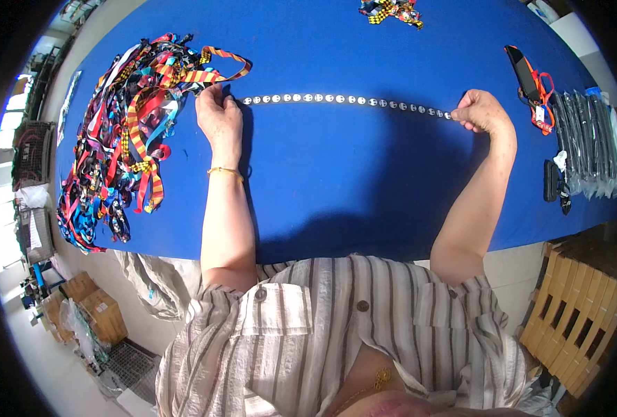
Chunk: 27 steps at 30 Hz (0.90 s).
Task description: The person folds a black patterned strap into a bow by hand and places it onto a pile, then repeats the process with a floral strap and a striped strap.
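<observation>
A narrow black ribbon [330, 99] printed with a row of white round motifs is stretched almost straight across the blue cloth. My left hand [219, 118] pinches its left end, close beside a big heap of colourful ribbons [124, 125]. At the other end, the thumb and fingers of my right hand [479, 112] are closed on the same ribbon. A red-and-yellow striped ribbon [228, 73] loops out from the heap just beyond my left hand. Whether the black ribbon runs on past my left fingers is hidden.
The blue-covered table [322, 167] spreads before me. A small colourful bundle [392, 12] lies at its far edge. On the right are a black flat object [524, 75], a red-orange looped item [545, 90] and plastic-wrapped dark packs [588, 142]. Cardboard boxes [576, 320] stand below right.
</observation>
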{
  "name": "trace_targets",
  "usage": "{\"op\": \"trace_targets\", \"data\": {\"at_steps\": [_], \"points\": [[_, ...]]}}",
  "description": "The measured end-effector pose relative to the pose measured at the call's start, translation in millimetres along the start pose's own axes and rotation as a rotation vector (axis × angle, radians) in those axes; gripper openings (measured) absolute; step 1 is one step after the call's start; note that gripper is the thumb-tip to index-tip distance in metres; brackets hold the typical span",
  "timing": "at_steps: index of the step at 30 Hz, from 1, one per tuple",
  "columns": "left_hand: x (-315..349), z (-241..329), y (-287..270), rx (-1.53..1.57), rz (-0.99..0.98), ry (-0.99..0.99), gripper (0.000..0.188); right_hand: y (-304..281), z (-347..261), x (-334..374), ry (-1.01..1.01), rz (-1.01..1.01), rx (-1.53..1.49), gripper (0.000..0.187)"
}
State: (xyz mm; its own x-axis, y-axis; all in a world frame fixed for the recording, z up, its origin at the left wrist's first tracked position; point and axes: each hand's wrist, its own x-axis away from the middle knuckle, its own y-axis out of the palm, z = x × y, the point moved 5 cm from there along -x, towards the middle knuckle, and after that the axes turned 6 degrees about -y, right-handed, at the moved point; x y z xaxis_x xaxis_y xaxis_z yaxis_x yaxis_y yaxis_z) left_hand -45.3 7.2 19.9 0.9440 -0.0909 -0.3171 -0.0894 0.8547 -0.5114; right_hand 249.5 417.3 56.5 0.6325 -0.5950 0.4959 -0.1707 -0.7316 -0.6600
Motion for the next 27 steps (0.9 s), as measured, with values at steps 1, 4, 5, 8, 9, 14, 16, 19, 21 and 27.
{"op": "trace_targets", "data": {"at_steps": [1, 4, 5, 8, 9, 14, 16, 19, 21, 27], "points": [[1, 6, -1, -0.063, 0.000, -0.001, 0.028, -3, 0, 0, -0.006, 0.029, 0.051, 0.020], [1, 8, -5, -0.143, 0.012, -0.009, 0.027, -2, 0, 1, -0.019, 0.076, 0.109, 0.021], [1, 7, -7, -0.159, 0.026, -0.014, 0.026, -2, 0, 2, -0.028, 0.097, 0.116, 0.021], [-3, 1, -6, -0.202, -0.005, -0.028, 0.023, -6, -7, 6, -0.084, 0.129, 0.144, 0.020], [-3, -1, -5, -0.201, -0.008, -0.026, 0.023, -6, -5, 6, -0.081, 0.131, 0.143, 0.020], [-1, -1, -6, -0.118, -0.028, -0.078, 0.020, -8, 3, 0, -0.125, 0.181, 0.104, 0.017], [-1, 0, -7, -0.131, -0.031, -0.074, 0.020, -9, 4, -1, -0.124, 0.182, 0.106, 0.017], [-1, 4, -8, -0.176, -0.050, -0.058, 0.020, -10, 5, -1, -0.113, 0.181, 0.104, 0.017], [0, 9, -8, -0.302, -0.061, -0.034, 0.018, -10, 5, -2, -0.104, 0.176, 0.100, 0.017], [16, 47, -12, -0.559, 0.092, 0.281, 0.014, -12, -8, 6, -0.079, 0.304, 0.287, 0.018]]}}
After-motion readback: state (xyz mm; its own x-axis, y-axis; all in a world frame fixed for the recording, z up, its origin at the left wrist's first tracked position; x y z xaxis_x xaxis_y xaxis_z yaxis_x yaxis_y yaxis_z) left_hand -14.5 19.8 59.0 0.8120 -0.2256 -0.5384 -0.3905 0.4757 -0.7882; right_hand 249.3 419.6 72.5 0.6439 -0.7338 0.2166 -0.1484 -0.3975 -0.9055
